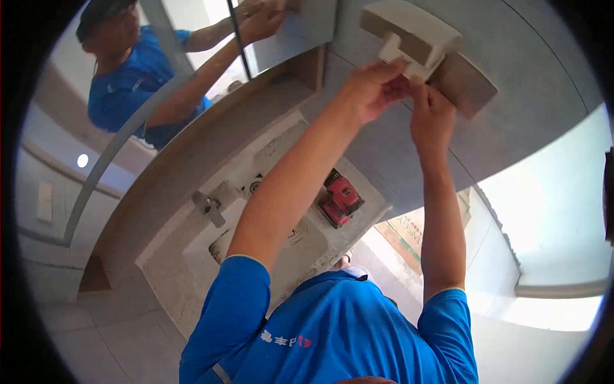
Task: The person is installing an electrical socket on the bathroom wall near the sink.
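My left hand (374, 89) reaches up to a beige wall fixture (406, 29) on the grey tiled wall, its thumb and fingers closed on a small cream plastic piece (391, 49) beneath the upper block. My right hand (432, 115) is closed right beside it, thumb raised against the lower part of the same piece. To the right of my fingertips, a darker beige panel or cover (469, 86) sticks out at an angle; whether it is attached to the block I cannot tell. My fingertips are partly hidden.
Below my arms is a dusty sink counter (166, 269) with a tap (210, 208) and a red power tool (340, 197). A mirror cabinet (185, 57) with a ledge is at left, showing a reflected person. Flattened cardboard (403, 240) lies on the floor at right.
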Motion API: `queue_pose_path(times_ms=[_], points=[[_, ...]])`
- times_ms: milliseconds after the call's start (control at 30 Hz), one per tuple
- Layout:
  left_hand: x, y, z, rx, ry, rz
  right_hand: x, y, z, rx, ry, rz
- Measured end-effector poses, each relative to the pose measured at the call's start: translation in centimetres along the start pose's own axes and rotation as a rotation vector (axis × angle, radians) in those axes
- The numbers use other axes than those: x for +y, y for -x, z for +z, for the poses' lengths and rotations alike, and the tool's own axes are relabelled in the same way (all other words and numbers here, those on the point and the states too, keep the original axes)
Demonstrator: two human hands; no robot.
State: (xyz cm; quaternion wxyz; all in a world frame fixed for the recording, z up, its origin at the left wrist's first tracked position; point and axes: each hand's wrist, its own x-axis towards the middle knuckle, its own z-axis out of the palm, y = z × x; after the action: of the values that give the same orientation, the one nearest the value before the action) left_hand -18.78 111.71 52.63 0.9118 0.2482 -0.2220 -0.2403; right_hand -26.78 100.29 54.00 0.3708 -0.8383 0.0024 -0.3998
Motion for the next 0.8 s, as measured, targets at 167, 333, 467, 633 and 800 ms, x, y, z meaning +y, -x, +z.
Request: queue_pose_path(times_ms=[167,333,467,633,800], points=[[-0.1,0.9,-1.3,-0.09,-0.098,-0.047,0.5,0.9,-0.7,-0.16,-0.055,0.219],[0.9,7.0,-3.8,-0.017,-0.203,0.004,2.2,6.2,-2.6,-0.26,-0.126,0.136],[1.8,14.2,-4.6,0.141,-0.16,0.028,4.0,11.1,-3.7,-0.359,-0.321,0.304],[-1.4,23.1,-8.0,0.296,0.039,-0.096,3.2,15.3,-3.1,-0.506,-0.501,0.344],[-7.3,28.2,-5.0,0.286,-0.16,-0.405,0.7,20.5,-1.3,-0.763,-0.754,0.624]])
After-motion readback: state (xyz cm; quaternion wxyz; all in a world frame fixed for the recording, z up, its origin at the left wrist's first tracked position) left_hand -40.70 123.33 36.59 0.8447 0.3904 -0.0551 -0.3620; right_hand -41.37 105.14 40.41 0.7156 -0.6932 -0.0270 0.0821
